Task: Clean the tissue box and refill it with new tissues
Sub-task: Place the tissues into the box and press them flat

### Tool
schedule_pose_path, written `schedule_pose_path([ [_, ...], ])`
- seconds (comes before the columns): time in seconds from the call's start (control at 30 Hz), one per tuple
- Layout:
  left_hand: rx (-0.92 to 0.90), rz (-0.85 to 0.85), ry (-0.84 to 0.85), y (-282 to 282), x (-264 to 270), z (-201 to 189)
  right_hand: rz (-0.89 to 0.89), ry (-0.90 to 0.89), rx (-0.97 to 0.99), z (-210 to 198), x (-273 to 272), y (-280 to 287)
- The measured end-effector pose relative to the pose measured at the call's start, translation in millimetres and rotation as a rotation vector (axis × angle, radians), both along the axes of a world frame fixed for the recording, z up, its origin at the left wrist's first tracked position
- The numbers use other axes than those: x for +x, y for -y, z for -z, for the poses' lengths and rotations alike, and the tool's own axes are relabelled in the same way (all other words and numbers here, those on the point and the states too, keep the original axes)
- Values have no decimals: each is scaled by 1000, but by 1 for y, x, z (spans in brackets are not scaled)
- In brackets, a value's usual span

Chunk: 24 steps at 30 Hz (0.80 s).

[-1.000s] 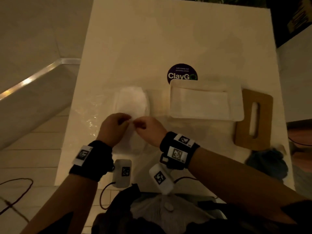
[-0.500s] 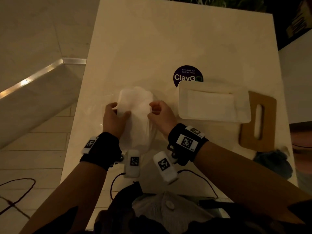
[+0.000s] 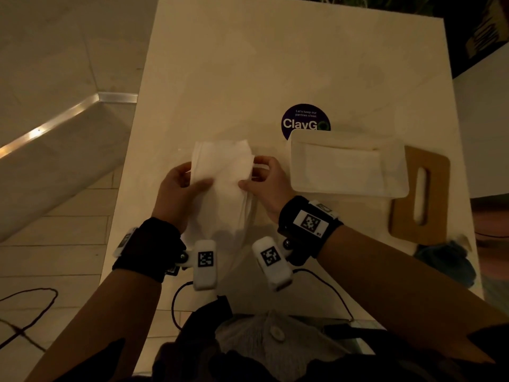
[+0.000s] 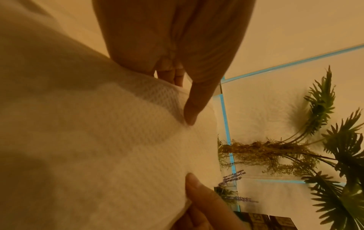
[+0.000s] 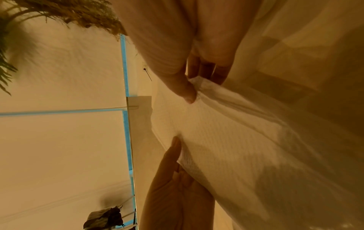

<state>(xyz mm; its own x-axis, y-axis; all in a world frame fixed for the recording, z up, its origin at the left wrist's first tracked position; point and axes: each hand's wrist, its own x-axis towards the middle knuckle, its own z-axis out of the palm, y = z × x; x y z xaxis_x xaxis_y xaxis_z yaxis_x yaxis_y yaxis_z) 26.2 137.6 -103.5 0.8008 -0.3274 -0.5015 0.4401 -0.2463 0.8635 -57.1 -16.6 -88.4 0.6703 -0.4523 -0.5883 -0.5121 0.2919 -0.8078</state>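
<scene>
A stack of white embossed tissues [image 3: 223, 180] is held above the table between both hands. My left hand [image 3: 181, 186] grips its left edge, thumb on top and fingers underneath. My right hand [image 3: 261, 180] grips the right edge the same way. In the left wrist view the tissues [image 4: 110, 140] fill the left side under my thumb. In the right wrist view the tissues [image 5: 226, 137] are pinched and creased at the thumb. The open white tissue box [image 3: 394, 172] lies just right of my right hand, and its wooden lid [image 3: 429, 194] with a slot lies beside it.
A dark round ClayGo sticker [image 3: 303, 119] sits on the table [image 3: 275, 64] behind the box. A dark blue cloth [image 3: 443, 263] lies at the near right corner. The table's left edge drops to the floor. Cables run at the near edge.
My hands have moved apart from the near end of the tissues to their two sides and lifted the stack forward. The stack now reads as a flat rectangle.
</scene>
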Motion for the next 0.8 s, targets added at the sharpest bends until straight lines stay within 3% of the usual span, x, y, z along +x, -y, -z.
schedule_pose_path([
  [0.1, -33, 69, -39, -2, 1, -4, -39, 46, 26, 0, -1, -3],
  [0.2, -61, 35, -66, -2, 3, -4, -81, 92, 21, 0, -1, -4],
  [0.37, -47, 76, -48, -1, 0, -6, -179, 46, -51, 2, 1, -3],
  [0.57, -127, 125, -63, -7, -1, -8, -116, -1, -21, 3, -4, -3],
  [0.8, -202, 170, -66, -5, 7, -17, -198, 110, -77, -1, -9, -1],
])
